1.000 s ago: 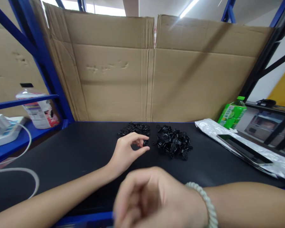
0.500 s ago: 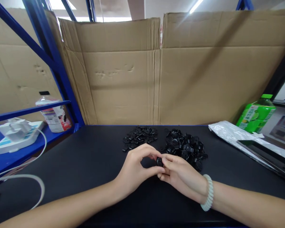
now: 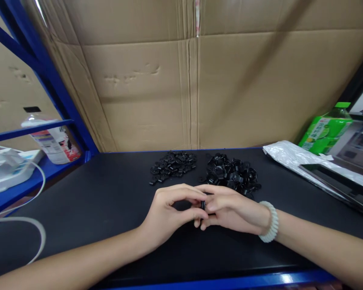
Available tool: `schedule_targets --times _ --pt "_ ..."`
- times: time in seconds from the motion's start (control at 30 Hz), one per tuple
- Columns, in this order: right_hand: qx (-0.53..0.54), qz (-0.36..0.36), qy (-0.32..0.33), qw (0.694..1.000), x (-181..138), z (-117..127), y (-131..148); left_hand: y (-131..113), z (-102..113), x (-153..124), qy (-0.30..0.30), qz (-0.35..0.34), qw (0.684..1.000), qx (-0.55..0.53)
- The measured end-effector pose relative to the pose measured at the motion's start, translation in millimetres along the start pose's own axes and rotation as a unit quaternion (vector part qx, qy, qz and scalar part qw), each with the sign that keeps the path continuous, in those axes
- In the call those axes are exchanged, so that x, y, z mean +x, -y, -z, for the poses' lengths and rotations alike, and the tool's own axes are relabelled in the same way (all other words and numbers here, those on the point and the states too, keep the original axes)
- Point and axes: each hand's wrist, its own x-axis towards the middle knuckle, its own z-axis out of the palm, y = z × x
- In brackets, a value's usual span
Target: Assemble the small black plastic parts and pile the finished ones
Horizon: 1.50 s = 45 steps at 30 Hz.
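My left hand (image 3: 169,209) and my right hand (image 3: 230,207) meet over the black table top (image 3: 93,201), fingertips pinched together on one small black plastic part (image 3: 203,205). The right wrist wears a white bead bracelet (image 3: 270,221). Just beyond the hands lie two heaps of black parts: a flatter pile of small pieces (image 3: 172,166) on the left and a taller pile of round pieces (image 3: 231,175) on the right. Neither hand touches the piles.
A cardboard wall (image 3: 187,80) closes the back. Blue shelf frame (image 3: 33,52), a plastic bottle (image 3: 53,137), a white device (image 3: 4,167) and a white cable (image 3: 33,225) are at left. At right lie a silver bag (image 3: 293,157), a dark tablet (image 3: 339,183) and a green bottle (image 3: 325,131).
My right hand came up from the near edge to join the left hand on the small black part. The view has dipped down and closer to the table.
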Motion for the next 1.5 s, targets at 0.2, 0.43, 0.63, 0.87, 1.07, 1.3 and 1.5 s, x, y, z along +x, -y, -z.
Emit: schedule_targets --times 0.2,0.43,0.63,0.87,1.07,1.3,1.5 --pt "-0.009 -0.017 0.021 1.0 2 -2 -2 -1 -3 0 0.013 -0.018 1.0 0.009" --pt "-0.005 0.0 0.045 0.999 5 -1 -1 -8 -5 2 0.008 0.007 1.0 -0.003" --pt "-0.009 0.012 0.059 0.998 5 -1 -2 -8 -5 2 0.006 0.042 0.999 -0.011" --pt "0.0 -0.003 0.05 0.999 7 -2 -4 -11 -5 4 0.034 0.018 0.999 0.024" --pt "0.005 -0.004 0.043 0.999 8 -3 -6 -11 -7 2 0.051 0.036 0.997 0.04" --pt "0.009 0.004 0.054 0.999 8 -1 -8 -17 -5 4 0.077 0.035 0.996 0.002" --pt "0.004 0.002 0.052 0.999 5 -5 -1 -14 -5 2 0.062 0.076 0.995 -0.02"
